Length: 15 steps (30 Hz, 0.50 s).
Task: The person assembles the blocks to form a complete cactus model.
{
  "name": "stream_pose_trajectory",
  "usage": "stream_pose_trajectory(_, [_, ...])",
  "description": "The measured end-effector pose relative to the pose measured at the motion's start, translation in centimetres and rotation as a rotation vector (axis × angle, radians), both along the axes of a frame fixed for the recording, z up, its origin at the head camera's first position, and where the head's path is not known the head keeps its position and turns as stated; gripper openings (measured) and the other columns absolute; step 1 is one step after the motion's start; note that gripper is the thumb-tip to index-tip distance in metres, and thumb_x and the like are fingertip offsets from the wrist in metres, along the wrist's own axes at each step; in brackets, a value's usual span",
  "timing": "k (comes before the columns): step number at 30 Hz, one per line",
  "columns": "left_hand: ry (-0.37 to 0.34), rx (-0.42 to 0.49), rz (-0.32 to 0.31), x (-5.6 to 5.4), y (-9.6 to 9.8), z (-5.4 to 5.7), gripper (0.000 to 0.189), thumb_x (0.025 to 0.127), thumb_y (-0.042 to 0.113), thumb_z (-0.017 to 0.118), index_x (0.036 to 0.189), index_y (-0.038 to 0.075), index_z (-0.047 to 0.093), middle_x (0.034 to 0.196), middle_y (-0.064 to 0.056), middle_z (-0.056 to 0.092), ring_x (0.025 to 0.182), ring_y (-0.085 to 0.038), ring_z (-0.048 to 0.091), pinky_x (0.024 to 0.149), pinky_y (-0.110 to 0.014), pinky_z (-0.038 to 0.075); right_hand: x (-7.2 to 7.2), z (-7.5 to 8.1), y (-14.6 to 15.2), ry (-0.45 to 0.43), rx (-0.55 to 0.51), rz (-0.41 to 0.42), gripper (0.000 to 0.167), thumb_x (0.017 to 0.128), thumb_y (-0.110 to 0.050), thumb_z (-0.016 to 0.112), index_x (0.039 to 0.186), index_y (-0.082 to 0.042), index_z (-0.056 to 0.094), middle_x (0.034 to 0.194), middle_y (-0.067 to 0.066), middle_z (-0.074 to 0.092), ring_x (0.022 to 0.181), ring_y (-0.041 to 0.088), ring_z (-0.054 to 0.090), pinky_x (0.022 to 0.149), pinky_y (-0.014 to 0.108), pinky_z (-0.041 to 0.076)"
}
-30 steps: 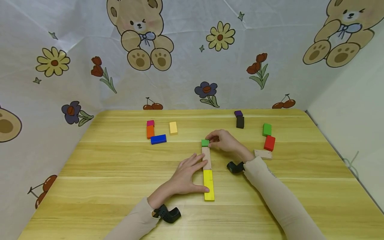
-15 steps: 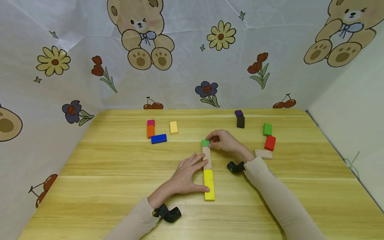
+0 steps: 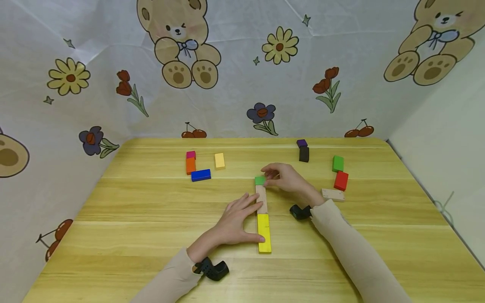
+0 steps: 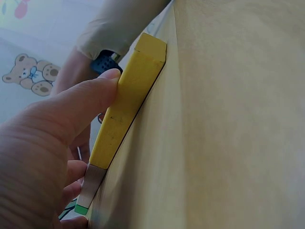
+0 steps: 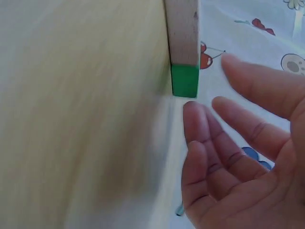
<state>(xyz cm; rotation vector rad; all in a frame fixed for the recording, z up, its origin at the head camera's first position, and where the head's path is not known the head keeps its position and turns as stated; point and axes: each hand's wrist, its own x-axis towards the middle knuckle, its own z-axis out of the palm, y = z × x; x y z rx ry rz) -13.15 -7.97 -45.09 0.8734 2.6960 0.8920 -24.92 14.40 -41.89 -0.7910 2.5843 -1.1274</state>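
Note:
On the table a yellow block (image 3: 264, 234), a plain wooden block (image 3: 262, 199) and a small green block (image 3: 259, 181) lie end to end in a straight row. My left hand (image 3: 235, 224) is spread along the row's left side, its thumb on the yellow block and its fingertips on the plain one. In the left wrist view the thumb presses the side of the yellow block (image 4: 125, 102). Beside the green end is my right hand (image 3: 288, 178), fingers loosely bent. The right wrist view has a gap between these fingers and the green block (image 5: 185, 80); they hold nothing.
At the back left sit pink (image 3: 191, 155), orange (image 3: 191, 166), blue (image 3: 201, 175) and pale yellow (image 3: 219, 161) blocks. Purple (image 3: 302, 143) and black (image 3: 304, 154) ones stand back right of centre. Farther right are green (image 3: 338, 163), red (image 3: 341, 181) and plain wooden (image 3: 333, 195) blocks.
My right hand has shifted slightly right, easing away from the small green block. The left hand and the row of blocks have stayed where they were.

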Motion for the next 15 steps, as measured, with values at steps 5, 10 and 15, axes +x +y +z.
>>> stream_pose_trajectory(5, [-0.002,-0.004,0.003,0.0,0.0,0.0,0.095,0.075,0.057,0.078,0.152,0.018,0.038,0.164,0.003,0.021,0.152,-0.028,0.013,0.118,-0.054,0.017,1.8,1.2,1.6,0.1,-0.009,-0.041,0.037,0.088,-0.012,0.072,0.123,0.0,0.065,0.114,0.017,0.068,0.097,0.025,0.064,0.085,0.044,0.054])
stream_pose_trajectory(10, [-0.003,-0.003,0.007,0.0,0.0,-0.1,0.095,0.074,0.057,0.078,0.152,0.018,0.038,0.164,0.003,0.021,0.152,-0.028,0.012,0.118,-0.055,0.016,3.7,2.0,4.5,0.169,-0.013,-0.106,0.035,0.087,-0.011,0.074,0.119,-0.001,0.067,0.111,0.017,0.068,0.093,0.023,0.065,0.081,0.04,0.053])
stream_pose_trajectory(15, [0.0,0.003,0.003,0.0,0.1,-0.1,0.096,0.074,0.056,0.078,0.152,0.017,0.038,0.164,0.002,0.021,0.152,-0.03,0.013,0.118,-0.055,0.016,5.1,1.7,9.0,0.207,-0.156,-0.179,0.03,0.085,-0.005,0.074,0.115,0.0,0.068,0.103,0.011,0.068,0.087,0.014,0.065,0.075,0.024,0.053])
